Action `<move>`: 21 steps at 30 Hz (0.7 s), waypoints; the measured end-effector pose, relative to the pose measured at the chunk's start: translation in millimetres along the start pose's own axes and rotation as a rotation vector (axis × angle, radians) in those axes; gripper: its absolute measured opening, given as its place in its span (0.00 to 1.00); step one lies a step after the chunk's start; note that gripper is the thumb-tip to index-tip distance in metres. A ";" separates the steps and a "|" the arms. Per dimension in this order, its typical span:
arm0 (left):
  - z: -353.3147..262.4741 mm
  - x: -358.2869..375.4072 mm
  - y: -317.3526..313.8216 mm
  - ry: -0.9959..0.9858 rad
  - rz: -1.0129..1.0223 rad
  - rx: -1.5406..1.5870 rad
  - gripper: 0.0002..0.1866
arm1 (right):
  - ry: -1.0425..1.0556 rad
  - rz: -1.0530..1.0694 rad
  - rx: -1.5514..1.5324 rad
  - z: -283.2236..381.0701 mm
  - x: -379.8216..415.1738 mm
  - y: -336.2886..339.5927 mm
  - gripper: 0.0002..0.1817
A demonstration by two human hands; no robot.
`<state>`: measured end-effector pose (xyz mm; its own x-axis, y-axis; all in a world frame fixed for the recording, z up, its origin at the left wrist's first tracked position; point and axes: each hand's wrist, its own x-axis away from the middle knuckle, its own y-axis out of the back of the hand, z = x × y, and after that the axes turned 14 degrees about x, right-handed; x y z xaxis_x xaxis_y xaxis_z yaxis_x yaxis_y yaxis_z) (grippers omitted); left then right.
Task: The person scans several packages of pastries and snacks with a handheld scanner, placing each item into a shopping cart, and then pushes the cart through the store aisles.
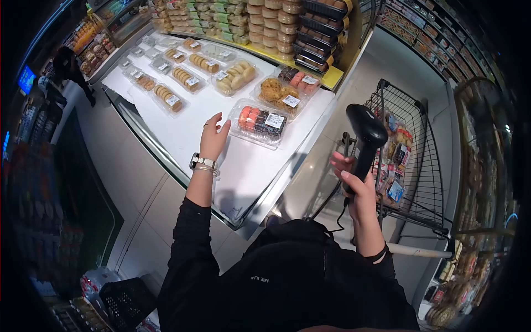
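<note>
My right hand [359,185] is wrapped round the handle of a black barcode scanner [366,133], held upright with its head at the top and a cable hanging below. My left hand [214,135] is over the white display table [191,124], fingers apart and holding nothing. Just right of it lies a clear plastic pack of pink and dark pastries [260,122] with a white label. Behind that pack sit a clear box of golden-brown pastries [279,94] and another pack of dark and pink pastries [298,78].
Several clear packs of round cookies [185,78] and a box of pale pastries [235,76] are on the table. Stacked packaged baked goods [271,22] line its back. A wire shopping cart [423,144] holding packaged goods stands to my right. A person [69,69] is at the far left.
</note>
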<state>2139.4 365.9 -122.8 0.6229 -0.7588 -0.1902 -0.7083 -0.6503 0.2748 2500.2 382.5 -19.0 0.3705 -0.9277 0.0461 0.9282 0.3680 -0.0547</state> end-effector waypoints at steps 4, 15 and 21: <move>53.9 -68.1 -10.6 0.197 0.116 -0.084 0.34 | -0.245 -0.053 -0.002 -60.7 -72.9 -51.4 0.13; 7.1 -34.2 -4.5 0.509 0.272 0.479 0.22 | -0.106 -0.131 0.295 -130.2 -138.4 -110.9 0.15; -36.3 33.8 16.5 0.374 0.291 0.598 0.31 | -0.130 -0.069 0.054 -109.5 -94.5 -84.7 0.21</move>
<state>2160.8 330.8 -90.5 0.3790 -0.9092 0.1726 -0.8544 -0.4154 -0.3123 2382.9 432.1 -128.0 0.3039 -0.9361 0.1770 0.9508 0.3099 0.0062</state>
